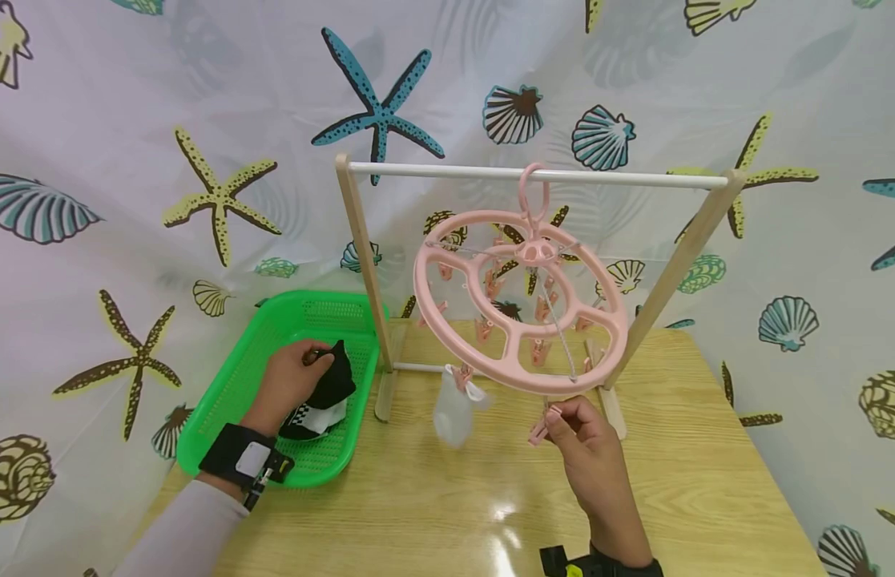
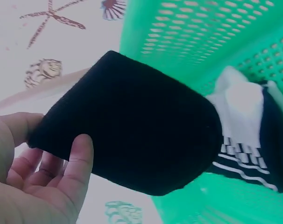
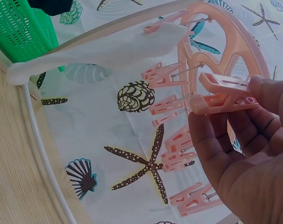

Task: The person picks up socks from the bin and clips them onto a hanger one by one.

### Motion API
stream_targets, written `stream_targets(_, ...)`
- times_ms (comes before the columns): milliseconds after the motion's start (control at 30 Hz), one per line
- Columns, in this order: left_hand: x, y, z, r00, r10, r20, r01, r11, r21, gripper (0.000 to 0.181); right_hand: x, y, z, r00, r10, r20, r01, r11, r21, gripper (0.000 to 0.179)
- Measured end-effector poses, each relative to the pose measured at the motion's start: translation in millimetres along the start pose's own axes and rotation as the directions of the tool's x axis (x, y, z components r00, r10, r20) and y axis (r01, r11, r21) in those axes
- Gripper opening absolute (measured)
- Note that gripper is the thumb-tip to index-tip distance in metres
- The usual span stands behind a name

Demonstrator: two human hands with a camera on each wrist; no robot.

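Observation:
My left hand pinches a black sock by one corner, thumb on one side and fingers on the other. The sock hangs over the green basket, where white and black checked socks lie. My right hand squeezes a pink clothes peg between thumb and fingers; its jaws stand apart with nothing between them. That peg is at the front right of the round pink hanger. A white sock hangs from another peg at the hanger's front left.
A wooden stand with a white top bar carries the hanger by its hook. Several unused pegs dangle beneath the rings. The wooden table lies below, with a shell-patterned curtain behind.

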State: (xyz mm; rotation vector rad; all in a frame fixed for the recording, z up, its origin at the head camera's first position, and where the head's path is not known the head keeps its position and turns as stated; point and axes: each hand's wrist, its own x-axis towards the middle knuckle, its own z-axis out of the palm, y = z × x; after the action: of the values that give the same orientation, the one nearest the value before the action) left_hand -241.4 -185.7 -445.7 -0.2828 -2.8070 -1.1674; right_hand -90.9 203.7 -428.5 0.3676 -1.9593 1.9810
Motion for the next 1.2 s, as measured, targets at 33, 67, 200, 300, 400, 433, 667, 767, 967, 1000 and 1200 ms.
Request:
stream_targets(33,-2.4,3.1,0.5,1.000,0.023,-0.009,-0.023,1.000,0.003,0.030,0.1,0.4,-0.4,1.000,-0.001,0.001,0.001,1.000,0.000,0.013)
stream_targets(67,-5.2,6.5,1.0,0.999,0.046,-0.013,-0.046,0.999,-0.003,0.029,0.2,0.8,-0.7,1.000,-0.003,0.001,0.003,1.000,0.003,0.013)
stream_targets(200,-17.5,26.0,3.7,0.993,0.114,-0.011,-0.114,0.993,-0.028,0.027,0.0,2.1,-2.2,1.000,-0.005,-0.005,0.005,1.000,0.006,0.014)
stream_targets(300,-29.0,45.4,6.2,0.990,0.140,-0.008,-0.140,0.988,-0.068,0.029,-0.2,2.5,-2.3,1.000,-0.004,-0.001,0.004,1.000,0.002,0.014)
stream_targets(400,-41.7,65.6,10.6,0.987,0.158,-0.022,-0.159,0.980,-0.118,0.027,0.0,2.5,-2.1,1.000,-0.006,0.013,0.006,1.000,-0.002,0.014)
stream_targets(433,-46.1,71.5,13.1,0.986,0.164,-0.025,-0.166,0.977,-0.136,0.025,0.1,2.4,-1.8,1.000,-0.007,0.015,0.007,1.000,-0.003,0.015)
stream_targets(667,-78.0,98.7,46.1,0.965,0.258,0.040,-0.238,0.934,-0.264,0.015,0.0,3.2,1.5,1.000,0.000,0.005,0.000,1.000,0.010,0.012)
stream_targets(767,-89.1,108.1,65.5,0.948,0.312,0.070,-0.278,0.913,-0.297,0.013,0.1,2.8,2.4,1.000,0.011,-0.006,-0.011,1.000,0.002,0.014)
stream_targets(967,-100.9,126.5,102.0,0.926,0.350,0.142,-0.280,0.887,-0.366,0.009,0.9,1.6,3.2,1.000,0.000,-0.005,0.000,0.999,0.036,0.011)
stream_targets(1000,-101.4,129.1,107.1,0.925,0.349,0.150,-0.273,0.885,-0.377,0.009,1.1,1.5,3.2,1.000,-0.006,-0.002,0.006,0.999,0.043,0.011)
stream_targets(1200,-98.9,144.4,130.4,0.924,0.344,0.164,-0.258,0.882,-0.395,0.009,2.4,2.1,1.9,1.000,-0.013,0.013,0.012,0.999,0.046,0.009)
